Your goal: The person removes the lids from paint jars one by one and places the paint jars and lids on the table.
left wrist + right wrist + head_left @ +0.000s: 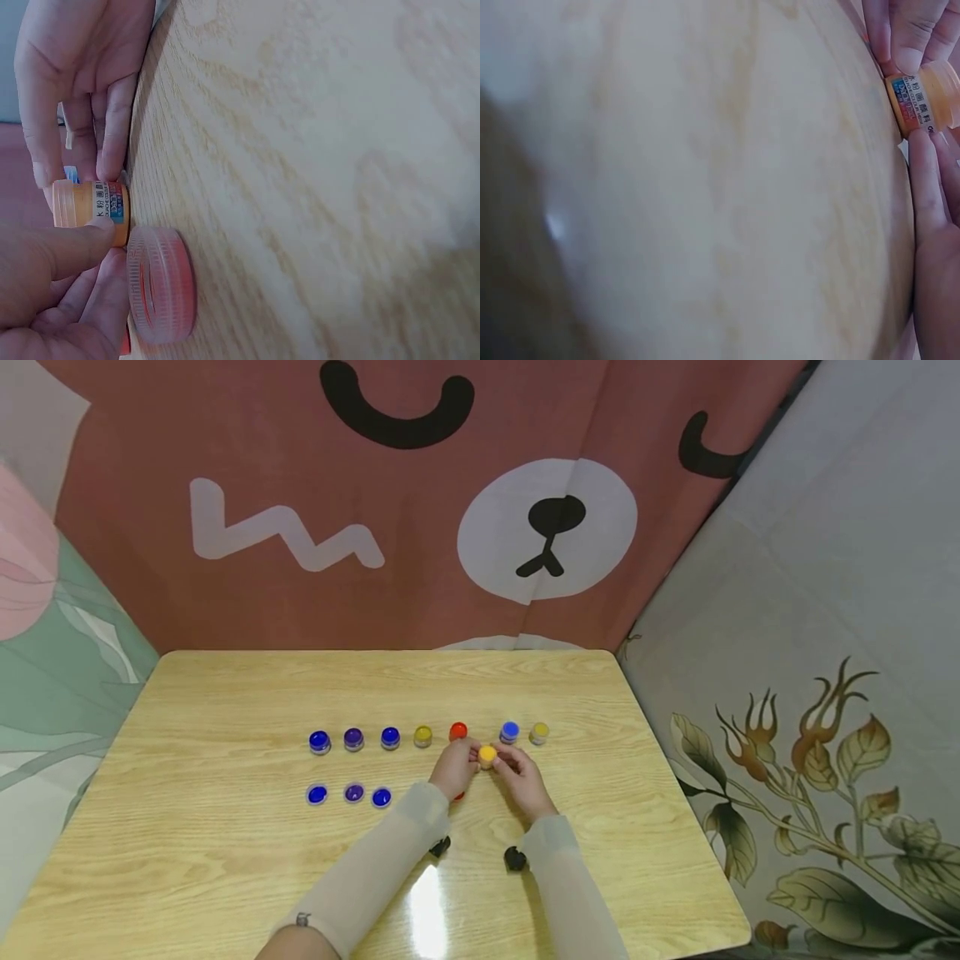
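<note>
A small jar of orange-yellow paint with a translucent lid is held upright at the table, between the two hands. The left hand holds its labelled side, and its thumb lies across the print. From the other side the right hand has thumb and fingers at the same jar, close to the lid. The label also shows in the right wrist view. A clear ribbed lid with red inside lies by the left hand. An uncapped-looking red paint jar stands just behind that hand.
Left in the back row stand blue, purple, blue and yellow jars; a light blue jar and a yellow jar stand right. Lids lie in front. Fabric hangs behind the table.
</note>
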A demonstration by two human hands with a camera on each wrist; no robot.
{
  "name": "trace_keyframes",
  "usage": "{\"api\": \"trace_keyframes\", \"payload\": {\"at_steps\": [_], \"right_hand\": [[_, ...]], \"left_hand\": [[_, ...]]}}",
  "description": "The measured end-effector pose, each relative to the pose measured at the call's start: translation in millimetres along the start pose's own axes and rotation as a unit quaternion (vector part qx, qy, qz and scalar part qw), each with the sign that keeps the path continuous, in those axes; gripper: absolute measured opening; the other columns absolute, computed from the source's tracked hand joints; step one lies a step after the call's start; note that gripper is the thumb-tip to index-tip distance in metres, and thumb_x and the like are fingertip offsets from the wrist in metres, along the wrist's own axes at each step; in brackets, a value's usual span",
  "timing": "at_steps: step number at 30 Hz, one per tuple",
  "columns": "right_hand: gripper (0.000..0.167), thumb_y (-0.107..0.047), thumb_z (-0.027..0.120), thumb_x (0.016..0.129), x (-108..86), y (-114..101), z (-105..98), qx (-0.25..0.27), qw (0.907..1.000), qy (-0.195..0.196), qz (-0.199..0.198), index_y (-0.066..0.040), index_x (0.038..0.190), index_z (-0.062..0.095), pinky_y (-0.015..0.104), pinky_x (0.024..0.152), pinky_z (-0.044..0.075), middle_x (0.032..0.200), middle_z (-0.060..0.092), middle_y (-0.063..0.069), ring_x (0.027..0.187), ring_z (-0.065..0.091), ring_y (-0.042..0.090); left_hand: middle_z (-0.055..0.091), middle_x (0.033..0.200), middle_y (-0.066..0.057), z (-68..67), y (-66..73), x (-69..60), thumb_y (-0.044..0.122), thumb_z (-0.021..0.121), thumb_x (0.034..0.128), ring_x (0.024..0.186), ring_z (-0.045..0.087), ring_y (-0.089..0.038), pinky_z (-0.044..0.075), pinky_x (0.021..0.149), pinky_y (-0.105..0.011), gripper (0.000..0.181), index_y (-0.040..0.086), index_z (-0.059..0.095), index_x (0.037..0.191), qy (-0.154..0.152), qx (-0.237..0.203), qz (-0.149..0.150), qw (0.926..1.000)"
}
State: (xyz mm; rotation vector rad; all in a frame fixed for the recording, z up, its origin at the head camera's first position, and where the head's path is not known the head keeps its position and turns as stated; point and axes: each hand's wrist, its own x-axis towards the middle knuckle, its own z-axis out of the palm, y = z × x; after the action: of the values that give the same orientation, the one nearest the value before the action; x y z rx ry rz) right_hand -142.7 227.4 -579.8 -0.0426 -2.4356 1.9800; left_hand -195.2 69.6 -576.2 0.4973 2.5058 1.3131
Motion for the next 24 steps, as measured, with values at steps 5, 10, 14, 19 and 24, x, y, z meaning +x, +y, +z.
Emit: {"api": "trace_keyframes", "payload": {"at_steps": [5,10,14,19,24], "right_hand": [[0.038,0.002,0.065,0.096,9.2,23,1,0.045,0.9987,0.014,0.016,0.011,0.131,0.052,0.019,0.087,0.051,0.119,0.062,0.016,0.099,0.058,0.011],[0.029,-0.003,0.063,0.099,13.7,36,3,0.017,0.9996,0.024,0.000,0.004,0.128,0.059,0.021,0.087,0.053,0.118,0.064,0.016,0.098,0.061,0.013],[0.029,-0.009,0.059,0.103,12.7,35,2,0.002,0.9997,0.026,0.003,0.000,0.130,0.062,0.023,0.088,0.054,0.122,0.064,0.015,0.099,0.061,0.015],[0.035,-0.007,0.064,0.099,10.5,30,2,-0.001,0.9997,0.022,0.010,0.000,0.134,0.062,0.019,0.087,0.053,0.123,0.063,0.016,0.100,0.060,0.012],[0.040,0.000,0.065,0.097,4.0,13,1,-0.013,0.9996,0.006,-0.023,0.010,0.134,0.057,0.018,0.085,0.052,0.118,0.060,0.023,0.098,0.060,0.012]], "left_hand": [[0.065,0.113,-0.019,0.5,1.3,-0.1,-0.009,0.066,0.0922,0.107,0.063,-0.032,0.054,0.096,-0.043,0.031,-0.009,0.061,0.123,-0.003,0.005,-0.007,1.0000],[0.064,0.112,-0.019,1.2,0.8,-0.2,-0.009,0.067,0.0919,0.106,0.063,-0.032,0.055,0.095,-0.043,0.032,-0.009,0.061,0.123,0.000,0.011,-0.006,0.9999],[0.063,0.111,-0.019,1.4,1.0,-0.7,-0.009,0.067,0.0920,0.105,0.063,-0.032,0.055,0.094,-0.043,0.032,-0.009,0.061,0.123,0.003,0.011,-0.002,0.9999],[0.064,0.111,-0.019,1.9,0.4,-0.5,-0.009,0.067,0.0915,0.105,0.063,-0.032,0.055,0.094,-0.043,0.031,-0.009,0.061,0.121,0.007,0.016,0.007,0.9998],[0.065,0.110,-0.019,3.4,-1.7,0.0,-0.009,0.069,0.0902,0.104,0.064,-0.032,0.055,0.094,-0.043,0.030,-0.009,0.062,0.120,0.014,0.023,0.011,0.9996]]}}
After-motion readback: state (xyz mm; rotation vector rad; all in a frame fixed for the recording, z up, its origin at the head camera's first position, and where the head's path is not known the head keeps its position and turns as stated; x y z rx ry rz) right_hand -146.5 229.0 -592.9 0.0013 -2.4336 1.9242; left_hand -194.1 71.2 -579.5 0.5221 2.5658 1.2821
